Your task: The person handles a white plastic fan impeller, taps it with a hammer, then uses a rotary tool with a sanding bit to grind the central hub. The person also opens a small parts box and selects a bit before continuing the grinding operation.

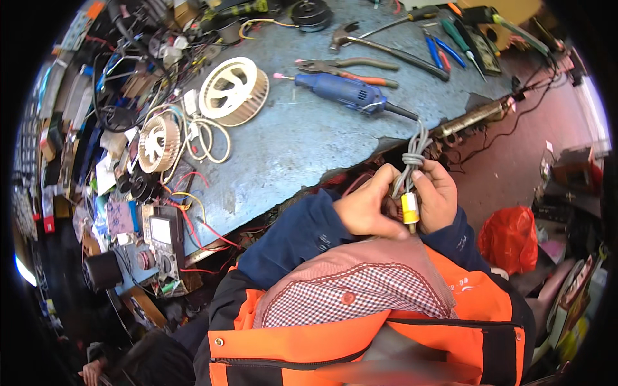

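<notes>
Just off the workbench's front edge, my left hand (368,207) and my right hand (439,194) hold a grey power cord (414,157) that is gathered and wrapped into a bundle. Both hands are closed on it, fingers and thumbs pinching from either side. A yellow and white piece (410,208), perhaps a label round the plug, hangs below the wraps between my hands. The cord runs up to a blue rotary tool (344,91) with a small pink grinding tip, lying on the bench. Some of my left fingers are hidden behind the cord.
On the blue bench (277,154) lie pliers (351,63), a claw hammer (399,55), screwdrivers and cutters. Two fan wheels (235,90) and a coiled white cable sit left, near a multimeter (166,238) and heaped parts. A red bag (510,239) lies right; a person's hand (92,372) shows lower left.
</notes>
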`<state>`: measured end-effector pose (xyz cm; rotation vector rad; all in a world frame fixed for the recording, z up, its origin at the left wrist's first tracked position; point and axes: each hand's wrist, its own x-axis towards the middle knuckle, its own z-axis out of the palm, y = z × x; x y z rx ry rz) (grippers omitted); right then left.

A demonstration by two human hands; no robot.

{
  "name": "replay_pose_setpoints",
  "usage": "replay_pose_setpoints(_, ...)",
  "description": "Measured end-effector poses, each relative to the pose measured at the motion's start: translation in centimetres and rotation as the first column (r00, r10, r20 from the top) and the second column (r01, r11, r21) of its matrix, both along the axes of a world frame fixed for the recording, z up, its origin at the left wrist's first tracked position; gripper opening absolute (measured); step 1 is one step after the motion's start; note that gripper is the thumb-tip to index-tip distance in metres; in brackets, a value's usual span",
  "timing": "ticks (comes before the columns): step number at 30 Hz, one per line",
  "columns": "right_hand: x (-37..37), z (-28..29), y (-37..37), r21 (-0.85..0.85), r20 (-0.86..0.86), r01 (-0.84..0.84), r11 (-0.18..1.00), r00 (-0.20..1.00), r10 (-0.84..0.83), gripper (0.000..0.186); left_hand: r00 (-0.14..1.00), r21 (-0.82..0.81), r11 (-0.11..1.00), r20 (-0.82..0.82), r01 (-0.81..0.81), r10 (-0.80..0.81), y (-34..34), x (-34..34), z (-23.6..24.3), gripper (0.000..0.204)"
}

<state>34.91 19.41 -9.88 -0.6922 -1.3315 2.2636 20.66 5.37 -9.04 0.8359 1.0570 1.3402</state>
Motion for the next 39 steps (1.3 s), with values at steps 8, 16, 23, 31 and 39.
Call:
replay_pose_setpoints(8, 0.4, -1.8, 0.3, -0.194, -0.082, -0.132, 0.972, 0.990, 0.118, 0.041, 0.954, -0.066, 0.963, 0.133, -0.261, 0.268, 0.5, 0.2, -1.8, 0.027)
replay_pose_setpoints(16, 1.1, -4.5, 1.6, -0.328, -0.375, -0.300, 0.896, 0.912, 0.167, 0.031, 0.862, -0.093, 0.973, 0.451, -0.212, 0.231, 0.7, -0.3, -2.0, 0.041)
replay_pose_setpoints(23, 1.6, -5.9, 1.5, -0.131, -0.337, -0.212, 0.969, 0.928, 0.157, 0.026, 0.805, -0.173, 0.975, 0.553, -0.140, 0.214, 0.5, -0.9, -2.5, 0.056)
replay_pose_setpoints(31, 1.3, -5.8, 2.2, 0.001, -0.301, -0.053, 0.999, 0.952, 0.050, 0.021, 0.856, -0.040, 0.970, 0.463, -0.238, 0.229, 1.2, 0.4, -3.7, 0.034)
replay_pose_setpoints(39, 1.5, -7.3, 2.1, 0.296, -0.174, 0.065, 0.953, 0.985, -0.013, 0.023, 0.780, -0.207, 0.960, 0.563, -0.187, 0.273, 1.1, 0.4, -2.6, 0.028)
